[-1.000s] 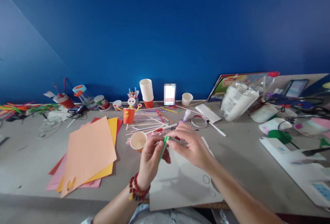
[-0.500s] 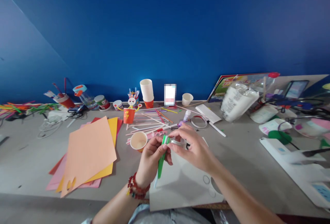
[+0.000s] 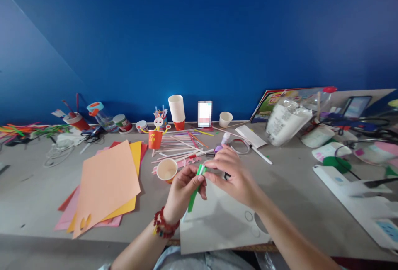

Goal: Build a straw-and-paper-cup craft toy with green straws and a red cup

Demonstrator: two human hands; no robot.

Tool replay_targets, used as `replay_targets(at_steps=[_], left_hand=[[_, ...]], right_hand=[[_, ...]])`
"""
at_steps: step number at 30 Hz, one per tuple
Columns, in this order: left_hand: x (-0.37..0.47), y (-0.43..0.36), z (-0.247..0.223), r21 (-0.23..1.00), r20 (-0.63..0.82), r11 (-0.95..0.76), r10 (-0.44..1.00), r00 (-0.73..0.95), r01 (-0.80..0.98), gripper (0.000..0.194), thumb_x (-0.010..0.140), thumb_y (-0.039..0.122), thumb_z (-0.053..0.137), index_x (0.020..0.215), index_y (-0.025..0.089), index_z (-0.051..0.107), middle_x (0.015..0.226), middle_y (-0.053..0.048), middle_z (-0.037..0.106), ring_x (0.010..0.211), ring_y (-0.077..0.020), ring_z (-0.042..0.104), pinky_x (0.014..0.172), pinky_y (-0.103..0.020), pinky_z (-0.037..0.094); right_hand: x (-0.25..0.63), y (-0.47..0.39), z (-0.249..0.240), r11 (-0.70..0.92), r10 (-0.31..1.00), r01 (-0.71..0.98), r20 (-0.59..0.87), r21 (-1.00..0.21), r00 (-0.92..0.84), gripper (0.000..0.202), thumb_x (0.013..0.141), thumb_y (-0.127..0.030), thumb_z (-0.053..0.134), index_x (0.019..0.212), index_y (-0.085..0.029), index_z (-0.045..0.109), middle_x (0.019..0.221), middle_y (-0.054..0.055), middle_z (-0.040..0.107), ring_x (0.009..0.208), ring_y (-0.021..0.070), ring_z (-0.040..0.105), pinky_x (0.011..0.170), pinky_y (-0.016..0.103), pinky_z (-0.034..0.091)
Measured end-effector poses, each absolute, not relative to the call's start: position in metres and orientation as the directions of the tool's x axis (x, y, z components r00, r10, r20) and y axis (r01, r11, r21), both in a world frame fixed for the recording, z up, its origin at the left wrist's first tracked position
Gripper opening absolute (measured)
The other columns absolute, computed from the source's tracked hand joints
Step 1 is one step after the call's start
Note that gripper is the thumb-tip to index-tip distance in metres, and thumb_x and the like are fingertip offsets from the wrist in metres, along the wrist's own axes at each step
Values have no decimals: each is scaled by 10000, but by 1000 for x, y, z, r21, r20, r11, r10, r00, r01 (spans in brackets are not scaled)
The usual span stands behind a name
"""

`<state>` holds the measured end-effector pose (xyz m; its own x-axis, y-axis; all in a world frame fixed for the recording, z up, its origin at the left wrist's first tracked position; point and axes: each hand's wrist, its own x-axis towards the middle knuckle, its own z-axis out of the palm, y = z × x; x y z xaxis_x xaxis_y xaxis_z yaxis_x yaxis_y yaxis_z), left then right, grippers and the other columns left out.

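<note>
My left hand (image 3: 185, 182) pinches a narrow green paper strip (image 3: 193, 200) that hangs slantwise below the thumb. A thin white stick or straw (image 3: 184, 216) shows along its lower end, and something white lies against the strip's top. Closed at the fingertips, my right hand (image 3: 231, 174) meets the upper end of the strip. Whether it also holds a roll of tape cannot be made out now. Beneath both hands lies a white sheet (image 3: 214, 228) with circles drawn on it and a round hole at the right.
Coloured paper (image 3: 107, 178) is stacked at left. Beside my left hand stands a paper cup (image 3: 167, 170). Behind are straws (image 3: 180, 141), a rabbit-decorated cup (image 3: 154, 139) and a glue stick (image 3: 225, 138). At right are a plastic bag (image 3: 287, 122) and a power strip (image 3: 351, 207).
The clear tape roll seen between my right thumb and fingers no longer shows. My right fingertips have closed towards the green strip's top, and the strip has tilted slightly.
</note>
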<state>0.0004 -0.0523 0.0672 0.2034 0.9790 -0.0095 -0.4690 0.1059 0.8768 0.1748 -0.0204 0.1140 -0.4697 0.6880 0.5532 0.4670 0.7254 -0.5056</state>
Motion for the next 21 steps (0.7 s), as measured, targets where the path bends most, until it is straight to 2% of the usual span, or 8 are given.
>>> replay_targets(at_steps=[5, 9, 12, 14, 17, 19, 21], left_hand=[[5, -55, 65, 888, 92, -7, 982, 163, -460, 270, 859, 386, 690, 879, 170, 529, 674, 21, 645, 444, -94, 601, 442, -205, 493], [6, -55, 68, 871, 131, -46, 982, 139, -490, 228, 901, 376, 638, 947, 192, 512, 717, 9, 665, 530, -132, 647, 521, -259, 537], [5, -55, 71, 903, 123, -72, 988, 93, -424, 214, 895, 368, 646, 922, 193, 526, 716, 7, 653, 577, -150, 662, 559, -274, 543], [4, -57, 71, 940, 156, -140, 987, 27, -310, 180, 904, 354, 631, 930, 187, 568, 783, -12, 657, 612, -144, 661, 600, -277, 545], [3, -62, 67, 949, 315, -315, 949, -25, -2, 161, 924, 274, 597, 1063, 194, 609, 1000, -81, 667, 800, -173, 674, 727, -296, 547], [3, -64, 64, 880, 433, -425, 901, 7, 212, 276, 917, 204, 587, 1193, 202, 568, 1124, -117, 646, 977, -215, 656, 852, -336, 532], [4, -64, 60, 787, 527, -506, 849, 41, 352, 353, 916, 152, 554, 1263, 200, 510, 1159, -131, 636, 1081, -237, 627, 935, -376, 506]], right_hand=[[174, -21, 113, 704, 710, 432, 545, -564, -446, 97, 924, -290, 612, 907, -233, 688, 740, 8, 600, 810, 202, 571, 1040, 493, 376], [174, -20, 113, 689, 724, 421, 531, -591, -440, 79, 914, -289, 628, 896, -235, 683, 747, 6, 616, 809, 201, 575, 1037, 491, 373], [174, -21, 114, 677, 735, 420, 525, -604, -430, 72, 906, -283, 636, 874, -233, 676, 742, 2, 617, 798, 196, 578, 1024, 474, 382], [173, -21, 115, 669, 743, 425, 533, -610, -405, 78, 900, -290, 638, 859, -231, 670, 734, -1, 614, 784, 194, 582, 1016, 464, 390], [171, -22, 116, 654, 757, 444, 534, -613, -378, 87, 900, -288, 629, 840, -233, 659, 722, -6, 624, 760, 189, 594, 1038, 474, 372], [169, -23, 117, 648, 761, 457, 536, -609, -365, 82, 902, -273, 622, 833, -235, 648, 747, -5, 657, 763, 188, 606, 1063, 491, 345], [167, -25, 117, 643, 764, 475, 548, -601, -342, 67, 898, -256, 625, 836, -232, 638, 798, 4, 685, 789, 192, 620, 1081, 509, 322]])
